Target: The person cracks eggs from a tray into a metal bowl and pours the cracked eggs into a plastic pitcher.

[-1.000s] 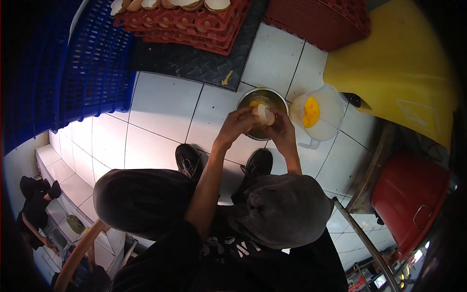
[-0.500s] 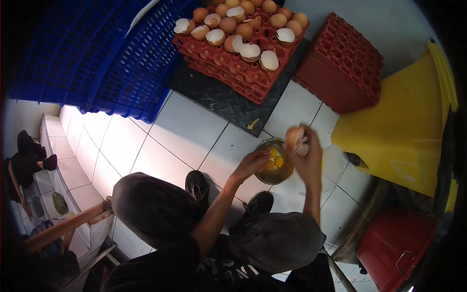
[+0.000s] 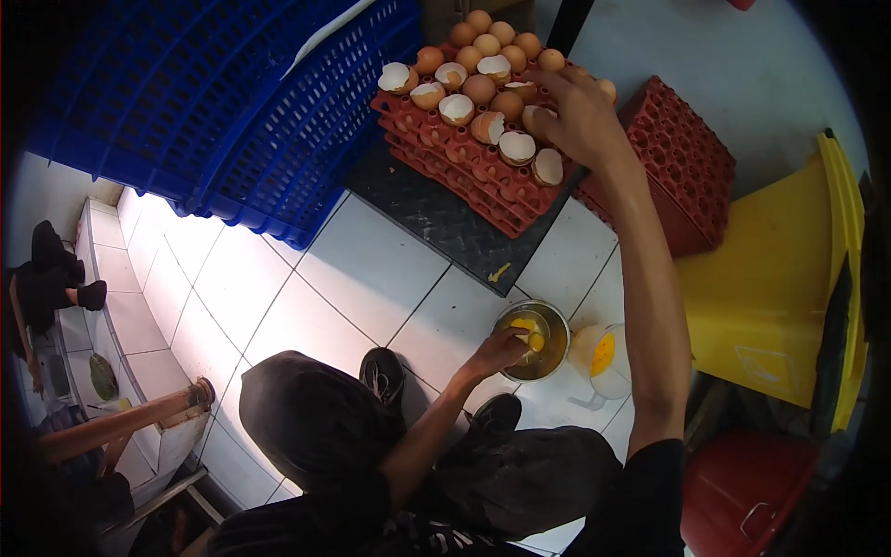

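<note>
My left hand (image 3: 501, 355) reaches over the near rim of a round metal bowl (image 3: 561, 357) on the floor. Its fingers are bent together beside the egg yolks (image 3: 536, 343); what they grip, if anything, is hidden. My right hand (image 3: 583, 116) is stretched over the stacked red egg trays (image 3: 483, 190), thumb and fingers apart. A brown shell or egg (image 3: 535, 121) sits by its thumb, partly covered. Whole brown eggs (image 3: 479, 89) and several broken, white-lined eggshells (image 3: 517, 147) fill the top tray. To the bowl's right stands a clear plastic jug (image 3: 608, 381) with yellow yolk inside.
The trays rest on a black textured platform (image 3: 418, 209). Blue plastic crates (image 3: 269, 121) stand at left; a stack of empty red trays (image 3: 682, 158) and a yellow bin (image 3: 761, 278) at right. A red container (image 3: 747, 492) is lower right. Another person's feet (image 3: 74, 278) show far left.
My right hand has moved from above the bowl, where it held broken eggshell, up to the egg trays. My left hand stays at the bowl. The view has shifted, showing more of the jug.
</note>
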Demonstrator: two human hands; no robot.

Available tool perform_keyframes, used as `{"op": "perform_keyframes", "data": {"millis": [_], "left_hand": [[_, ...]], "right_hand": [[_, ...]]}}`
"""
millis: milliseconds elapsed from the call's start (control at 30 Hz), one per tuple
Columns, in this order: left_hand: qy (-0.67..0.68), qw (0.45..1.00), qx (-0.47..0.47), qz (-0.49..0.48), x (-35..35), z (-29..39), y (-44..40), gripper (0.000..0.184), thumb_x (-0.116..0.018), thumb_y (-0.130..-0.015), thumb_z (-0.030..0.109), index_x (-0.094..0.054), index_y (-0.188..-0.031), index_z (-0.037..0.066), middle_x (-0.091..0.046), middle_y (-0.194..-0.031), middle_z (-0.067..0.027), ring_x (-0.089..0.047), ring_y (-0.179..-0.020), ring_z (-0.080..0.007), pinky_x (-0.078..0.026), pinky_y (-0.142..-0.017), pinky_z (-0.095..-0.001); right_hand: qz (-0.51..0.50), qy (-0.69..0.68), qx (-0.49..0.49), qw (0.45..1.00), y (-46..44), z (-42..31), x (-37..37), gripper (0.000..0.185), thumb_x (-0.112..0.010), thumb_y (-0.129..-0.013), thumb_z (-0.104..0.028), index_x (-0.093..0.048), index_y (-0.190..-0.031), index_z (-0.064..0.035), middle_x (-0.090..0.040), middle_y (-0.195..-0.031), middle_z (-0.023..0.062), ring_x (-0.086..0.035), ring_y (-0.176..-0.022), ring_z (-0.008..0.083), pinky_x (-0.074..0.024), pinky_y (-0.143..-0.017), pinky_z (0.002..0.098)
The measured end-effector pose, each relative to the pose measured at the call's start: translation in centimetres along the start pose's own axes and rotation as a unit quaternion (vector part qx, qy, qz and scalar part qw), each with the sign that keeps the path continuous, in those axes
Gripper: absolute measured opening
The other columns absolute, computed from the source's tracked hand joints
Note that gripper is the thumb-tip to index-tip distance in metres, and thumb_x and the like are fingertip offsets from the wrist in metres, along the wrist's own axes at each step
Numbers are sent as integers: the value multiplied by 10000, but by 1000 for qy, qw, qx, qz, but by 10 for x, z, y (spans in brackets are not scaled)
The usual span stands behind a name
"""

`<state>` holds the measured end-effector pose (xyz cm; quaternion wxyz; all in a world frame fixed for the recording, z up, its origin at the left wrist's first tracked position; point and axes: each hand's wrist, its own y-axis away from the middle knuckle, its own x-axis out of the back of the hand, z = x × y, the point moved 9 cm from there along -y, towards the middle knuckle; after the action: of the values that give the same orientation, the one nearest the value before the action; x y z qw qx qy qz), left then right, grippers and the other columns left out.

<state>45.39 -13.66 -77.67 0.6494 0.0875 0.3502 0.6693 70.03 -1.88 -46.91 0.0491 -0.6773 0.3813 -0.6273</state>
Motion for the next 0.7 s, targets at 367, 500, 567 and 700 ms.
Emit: {"op": "perform_keyframes", "data": {"millis": [367,500,567,700], "left_hand": [[15,1000,-13,-5,7,-19,-8,500,-499,-890,208,-417,-1326,-23,-492,-748,30,-457,-669,-72,-403,-668,-225],[36,999,-20,9,10,-16,-9,506,-483,-898,228,-403,-1321,-36,-486,-733,31,-452,-661,-77,-403,-682,-229],[41,999,-7,11,12,-20,-11,497,-466,-905,224,-398,-1321,-39,-488,-728,33,-457,-662,-78,-405,-696,-228],[86,995,-36,-23,12,-20,-19,441,-407,-920,161,-403,-1316,-35,-546,-872,-11,-519,-785,-101,-419,-789,-230]], "right_hand": [[-359,167,48,917,-25,-21,-89,332,-628,-777,-64,-624,-1105,-113,-664,-929,109,-643,-902,250,-495,-751,383],[-253,99,76,959,-21,-13,-59,301,-637,-775,-60,-618,-1075,-84,-644,-967,119,-640,-899,256,-500,-771,372],[-158,-72,3,985,-13,-14,-15,294,-645,-794,-60,-582,-1082,-72,-608,-1040,125,-631,-918,233,-504,-795,357],[-5,-398,-121,910,60,-20,55,351,-604,-813,35,-498,-1140,-35,-555,-1117,123,-587,-1007,207,-490,-857,324]]}}
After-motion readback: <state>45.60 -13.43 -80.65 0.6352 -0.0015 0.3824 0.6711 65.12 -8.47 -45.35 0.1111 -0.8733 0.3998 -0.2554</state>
